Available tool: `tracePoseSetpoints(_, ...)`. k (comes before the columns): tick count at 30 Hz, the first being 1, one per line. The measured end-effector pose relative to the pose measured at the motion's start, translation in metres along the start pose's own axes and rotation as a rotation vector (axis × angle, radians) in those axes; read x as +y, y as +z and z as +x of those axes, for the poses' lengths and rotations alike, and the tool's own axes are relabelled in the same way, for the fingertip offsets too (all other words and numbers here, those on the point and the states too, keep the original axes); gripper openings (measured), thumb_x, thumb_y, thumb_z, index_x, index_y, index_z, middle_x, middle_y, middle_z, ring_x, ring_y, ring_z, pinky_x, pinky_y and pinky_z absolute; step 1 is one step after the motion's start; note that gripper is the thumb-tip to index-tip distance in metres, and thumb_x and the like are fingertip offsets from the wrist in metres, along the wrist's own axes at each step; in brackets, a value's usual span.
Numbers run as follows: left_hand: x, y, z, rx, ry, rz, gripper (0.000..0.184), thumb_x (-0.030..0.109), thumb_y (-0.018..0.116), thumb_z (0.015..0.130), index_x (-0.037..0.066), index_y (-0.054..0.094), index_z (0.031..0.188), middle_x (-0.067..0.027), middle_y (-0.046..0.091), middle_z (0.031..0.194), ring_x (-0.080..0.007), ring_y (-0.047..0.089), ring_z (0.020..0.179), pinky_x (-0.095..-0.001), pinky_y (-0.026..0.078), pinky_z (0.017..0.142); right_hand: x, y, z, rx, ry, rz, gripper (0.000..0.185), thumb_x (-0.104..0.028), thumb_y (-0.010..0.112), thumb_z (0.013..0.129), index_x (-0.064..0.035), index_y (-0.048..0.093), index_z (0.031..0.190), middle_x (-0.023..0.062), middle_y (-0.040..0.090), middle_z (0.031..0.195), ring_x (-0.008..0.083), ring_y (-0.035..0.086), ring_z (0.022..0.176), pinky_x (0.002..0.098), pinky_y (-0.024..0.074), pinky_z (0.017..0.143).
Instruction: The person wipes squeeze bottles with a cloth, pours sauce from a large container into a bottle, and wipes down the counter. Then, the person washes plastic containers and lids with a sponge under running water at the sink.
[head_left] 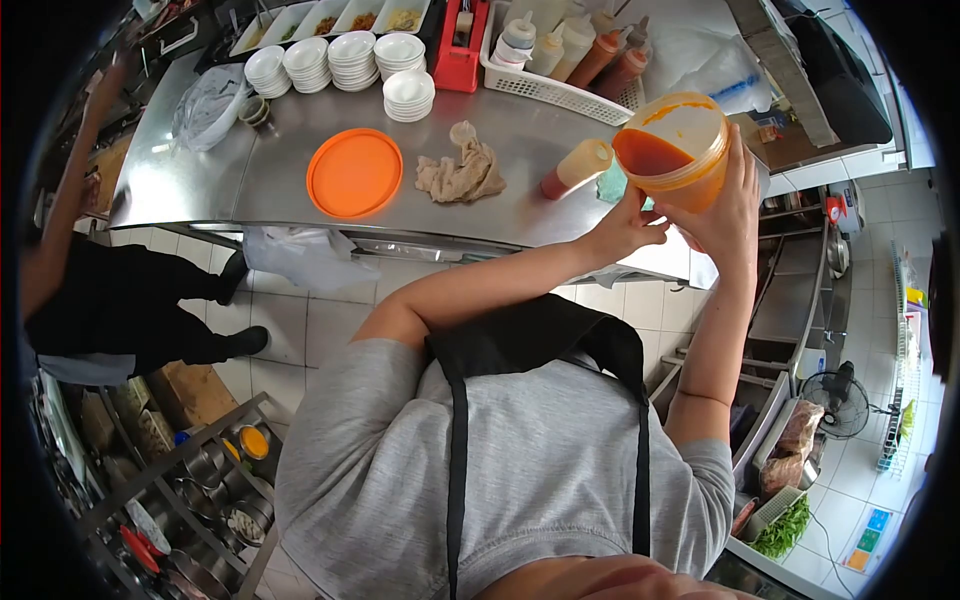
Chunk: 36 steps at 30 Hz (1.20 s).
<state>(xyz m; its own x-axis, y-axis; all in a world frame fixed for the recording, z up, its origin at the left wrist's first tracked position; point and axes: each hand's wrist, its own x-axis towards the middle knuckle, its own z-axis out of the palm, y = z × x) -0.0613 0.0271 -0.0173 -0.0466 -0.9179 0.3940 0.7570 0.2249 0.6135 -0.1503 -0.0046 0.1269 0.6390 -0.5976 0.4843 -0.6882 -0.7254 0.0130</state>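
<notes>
Left fingers (pixel 633 207): bent against the tub's lower wall, apparently grasping from beneath (partly hidden there).
Right fingers (pixel 737 160): spread up the tub's 3 o'clock side, grasping it, thumb below.
Tub (pixel 712 182): at 2 o'clock in the view, raised above the worktop (pixel 285 190); mouth tipped toward 9 o'clock. Judged reason for the double hold: a wide, open vessel slops readily unless steadied on both sides.
Bottle (pixel 577 168): at 1 o'clock, uncapped, seemingly standing, its mouth just beside the tub's rim; contact cannot be confirmed. Both hands are on the tub, so the worktop presumably bears the bottle.
Orange lid (pixel 355 173): flat at half past 10, probably the tub's own, well apart from the hands.
Cloth (pixel 462 175): crumpled at 12 o'clock, presumably within reach for drips.
Tub condition: translucent, yellowish, round; rim streaked with orange residue (wiping advisable).
Sauce (pixel 650 155): smooth, orange-red, pooled on the 9 o'clock side, consistent with the tilt.
Bottle contents: reddish, low near the base.
</notes>
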Motion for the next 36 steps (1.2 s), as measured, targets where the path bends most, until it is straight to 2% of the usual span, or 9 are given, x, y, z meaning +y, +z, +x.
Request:
tracePoseSetpoints(10, 0.0, 0.003, 0.002, 0.0, 0.006, -0.021, 0.085, -0.011, 0.05, 0.072, 0.019, 0.003, 0.137, -0.0032, 0.025, 0.129, -0.0136, 0.037, 0.115, -0.0326, 0.038, 0.099, 0.001, -0.004, 0.002, 0.015, -0.048, -0.041, 0.114, -0.041, 0.083, 0.046, -0.0026, 0.025, 0.136, 0.0192, 0.042, 0.127, 0.0336, 0.041, 0.118, 0.0452, 0.0328, 0.098)
tracePoseSetpoints(12, -0.001, 0.002, 0.004, -0.031, -0.014, -0.031, 0.099, -0.008, 0.053, 0.067, 0.022, -0.009, 0.138, -0.0054, 0.018, 0.135, -0.0171, 0.034, 0.12, -0.0342, 0.037, 0.1, 0.001, -0.005, 0.003, 0.014, -0.048, -0.047, 0.114, -0.041, 0.083, 0.045, -0.0026, 0.025, 0.136, 0.0189, 0.042, 0.127, 0.0334, 0.041, 0.118, 0.0451, 0.0328, 0.098)
tracePoseSetpoints(16, -0.002, 0.004, 0.005, -0.028, 0.005, -0.029, 0.099, -0.008, 0.053, 0.067, 0.022, -0.009, 0.138, -0.0048, 0.018, 0.135, -0.0171, 0.034, 0.12, -0.0342, 0.037, 0.099, 0.002, -0.007, 0.004, 0.026, -0.077, -0.064, 0.115, -0.039, 0.083, 0.044, -0.0029, 0.025, 0.136, 0.0179, 0.042, 0.129, 0.0333, 0.041, 0.119, 0.0449, 0.0327, 0.098)
tracePoseSetpoints(18, 0.001, 0.007, 0.005, -0.01, 0.04, -0.029, 0.091, -0.011, 0.05, 0.072, 0.021, -0.003, 0.138, -0.0027, 0.022, 0.133, -0.0144, 0.034, 0.118, -0.0328, 0.039, 0.098, 0.001, -0.009, 0.005, 0.023, -0.072, -0.062, 0.115, -0.039, 0.084, 0.044, -0.0034, 0.025, 0.136, 0.0178, 0.042, 0.129, 0.0333, 0.041, 0.118, 0.0449, 0.0328, 0.098)
tracePoseSetpoints(23, 0.002, 0.008, 0.008, -0.03, 0.025, -0.026, 0.098, -0.009, 0.053, 0.068, 0.021, -0.009, 0.138, -0.0045, 0.017, 0.137, -0.0178, 0.034, 0.12, -0.0346, 0.037, 0.099, 0.0, -0.013, 0.008, 0.013, -0.061, -0.061, 0.115, -0.038, 0.084, 0.043, -0.005, 0.025, 0.137, 0.0175, 0.042, 0.128, 0.0334, 0.042, 0.118, 0.045, 0.0332, 0.098)
tracePoseSetpoints(26, 0.004, 0.009, 0.008, -0.035, 0.036, -0.03, 0.098, -0.01, 0.053, 0.068, 0.021, -0.008, 0.138, -0.005, 0.016, 0.137, -0.0185, 0.034, 0.12, -0.035, 0.038, 0.1, -0.003, -0.016, 0.009, 0.009, -0.063, -0.04, 0.111, -0.03, 0.083, 0.046, -0.0049, 0.025, 0.137, 0.0188, 0.041, 0.127, 0.0361, 0.039, 0.119, 0.0454, 0.0335, 0.099)
tracePoseSetpoints(32, 0.003, 0.01, 0.01, -0.031, 0.042, -0.065, 0.099, -0.01, 0.055, 0.067, 0.019, -0.009, 0.138, -0.0062, 0.016, 0.137, -0.0201, 0.035, 0.12, -0.0362, 0.037, 0.102, -0.003, -0.017, 0.011, 0.0, -0.042, -0.047, 0.11, -0.031, 0.083, 0.047, -0.0059, 0.026, 0.137, 0.0188, 0.041, 0.127, 0.0361, 0.04, 0.118, 0.0458, 0.0344, 0.098)
tracePoseSetpoints(34, 0.003, 0.011, 0.01, -0.019, 0.039, -0.053, 0.098, -0.01, 0.054, 0.068, 0.018, -0.008, 0.138, -0.007, 0.016, 0.137, -0.0209, 0.033, 0.122, -0.0372, 0.037, 0.102, -0.001, -0.017, 0.011, -0.001, -0.045, -0.074, 0.117, -0.04, 0.084, 0.042, -0.0069, 0.025, 0.137, 0.0177, 0.041, 0.128, 0.0349, 0.041, 0.118, 0.0456, 0.0357, 0.097)
tracePoseSetpoints(36, 0.004, 0.011, 0.01, -0.024, 0.042, -0.041, 0.098, -0.01, 0.054, 0.068, 0.017, -0.008, 0.138, -0.0073, 0.017, 0.136, -0.0213, 0.033, 0.123, -0.0376, 0.037, 0.102, -0.002, -0.017, 0.011, 0.002, -0.047, -0.078, 0.117, -0.04, 0.084, 0.042, -0.0071, 0.025, 0.137, 0.0176, 0.041, 0.127, 0.035, 0.041, 0.118, 0.0456, 0.0359, 0.097)
